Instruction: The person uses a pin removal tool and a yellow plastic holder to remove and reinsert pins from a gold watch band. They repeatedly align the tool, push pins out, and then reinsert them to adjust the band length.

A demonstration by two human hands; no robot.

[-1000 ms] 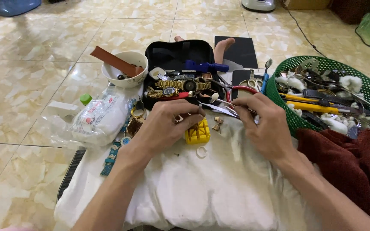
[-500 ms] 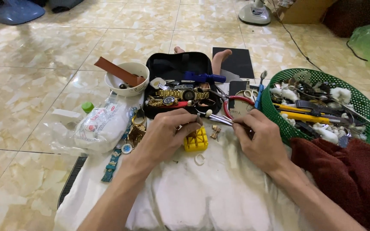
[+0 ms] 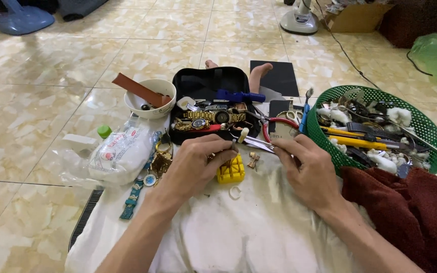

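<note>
My left hand is curled over a small dark watch part that rests on a yellow holder block on the white cloth. My right hand pinches metal tweezers, whose tips point left and meet my left fingertips above the block. What exactly sits under the left fingers is hidden. A small white ring lies on the cloth just below the block, and a small metal piece lies to its right.
A black open case with gold watches, a blue tool and red-handled pliers lies behind my hands. White bowl and plastic bag at left; green basket of tools and maroon cloth at right.
The camera has tipped up, so everything sits lower in view. Both hands stay pressed together over the yellow block with the tweezers; only small finger shifts show.
</note>
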